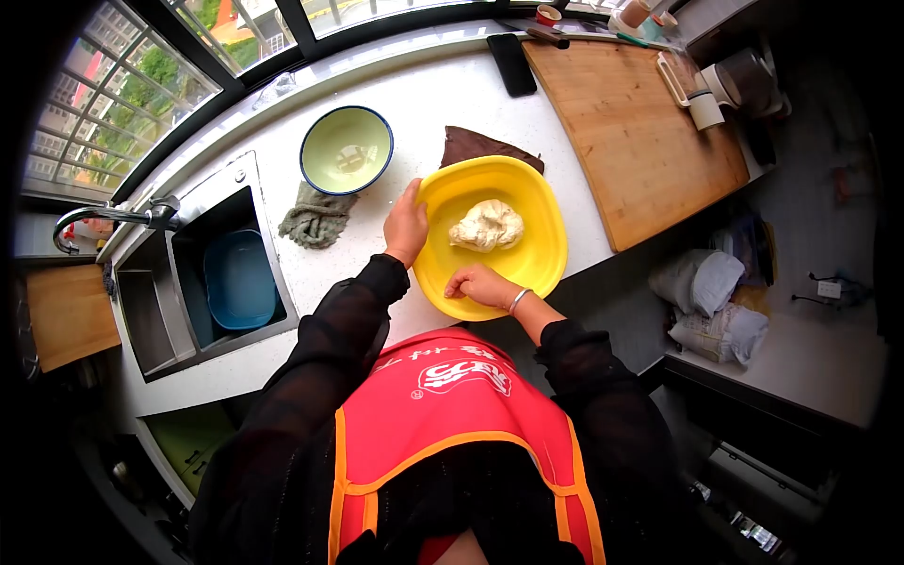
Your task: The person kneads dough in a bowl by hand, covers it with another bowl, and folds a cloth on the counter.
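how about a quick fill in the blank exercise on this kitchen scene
1. The dough lies in the ____ bowl.
2. A bracelet circles the wrist of the ____ hand.
3. The tub in the sink is ____ in colour.
4. The apron is red with ____ trim.

Missing words: yellow; right; blue; orange.

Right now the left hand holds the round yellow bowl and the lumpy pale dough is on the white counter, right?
No, the head view shows the lumpy pale dough inside the round yellow bowl. The left hand does hold that bowl.
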Action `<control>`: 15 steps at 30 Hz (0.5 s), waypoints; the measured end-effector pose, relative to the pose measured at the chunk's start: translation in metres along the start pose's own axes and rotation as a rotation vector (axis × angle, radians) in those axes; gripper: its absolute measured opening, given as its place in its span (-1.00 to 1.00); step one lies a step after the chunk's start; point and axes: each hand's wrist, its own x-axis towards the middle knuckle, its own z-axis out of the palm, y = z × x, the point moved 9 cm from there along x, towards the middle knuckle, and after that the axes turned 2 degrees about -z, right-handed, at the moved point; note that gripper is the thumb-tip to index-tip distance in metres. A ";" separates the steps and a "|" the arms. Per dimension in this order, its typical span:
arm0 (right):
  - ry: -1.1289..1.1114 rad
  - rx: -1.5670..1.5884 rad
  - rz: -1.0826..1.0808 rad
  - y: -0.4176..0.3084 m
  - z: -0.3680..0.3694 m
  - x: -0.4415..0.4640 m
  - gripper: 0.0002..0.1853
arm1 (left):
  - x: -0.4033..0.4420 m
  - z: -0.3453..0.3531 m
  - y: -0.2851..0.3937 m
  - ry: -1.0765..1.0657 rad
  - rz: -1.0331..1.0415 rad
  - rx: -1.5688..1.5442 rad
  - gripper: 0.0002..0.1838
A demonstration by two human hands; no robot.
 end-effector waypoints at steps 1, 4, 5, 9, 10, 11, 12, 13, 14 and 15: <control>-0.070 -0.319 0.029 0.002 -0.007 -0.006 -0.70 | 0.000 0.000 0.001 0.001 0.000 -0.010 -0.53; -0.057 -0.820 0.094 0.011 -0.026 -0.014 -0.74 | 0.000 0.000 0.003 0.011 0.005 -0.021 -0.54; 0.022 -0.829 0.032 0.010 -0.027 -0.011 -0.75 | 0.001 -0.001 0.004 0.021 0.002 -0.023 -0.54; -0.002 -0.854 0.044 0.017 0.001 -0.004 -0.75 | 0.000 0.000 0.003 -0.027 -0.043 -0.012 -0.56; -0.027 -0.856 0.103 0.015 -0.001 -0.004 -0.76 | 0.001 0.001 0.002 -0.050 -0.066 -0.010 -0.57; -0.021 -0.861 0.100 0.005 -0.007 -0.006 -0.76 | 0.000 0.000 0.004 -0.046 -0.059 -0.013 -0.57; 0.034 -0.876 0.061 -0.011 -0.021 -0.011 -0.76 | 0.001 0.001 0.004 -0.039 -0.047 -0.002 -0.57; 0.083 -0.893 0.022 -0.027 -0.035 -0.015 -0.76 | 0.001 0.000 0.004 -0.030 -0.041 0.007 -0.58; 0.078 -0.905 0.021 -0.039 -0.045 -0.020 -0.76 | 0.000 0.000 0.003 -0.021 -0.045 -0.001 -0.58; 0.238 -0.962 -0.084 -0.066 -0.062 -0.026 -0.73 | 0.000 -0.002 0.005 -0.012 -0.028 -0.016 -0.58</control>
